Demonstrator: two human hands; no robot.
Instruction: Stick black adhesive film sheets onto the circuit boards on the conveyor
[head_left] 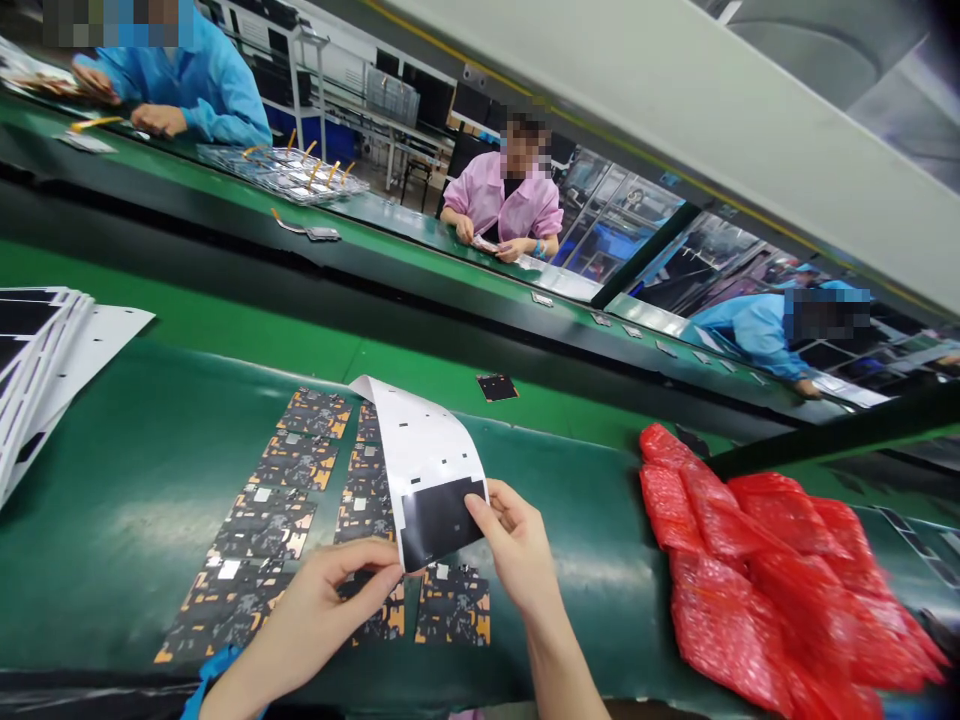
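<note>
A white backing sheet (431, 430) curves up over the green work surface, with a black rectangular sticker (441, 525) on its near end. My left hand (341, 590) pinches the sheet's near left corner between thumb and fingers. At the right edge, my right hand (517, 540) grips the sheet, its thumb on the black sticker. Underneath and to the left, several dark circuit boards (266, 522) with orange patches lie in rows; the sheet and my left hand cover some of them. One more circuit board (453, 606) lies just below the sheet's near edge.
A stack of white sheets (52, 370) lies at the left. Crumpled red bubble wrap (772, 590) is piled at the right. A single dark board (497, 387) rests on the green belt ahead. Across the line, co-workers (506, 200) handle small parts beside a loaded tray (281, 172).
</note>
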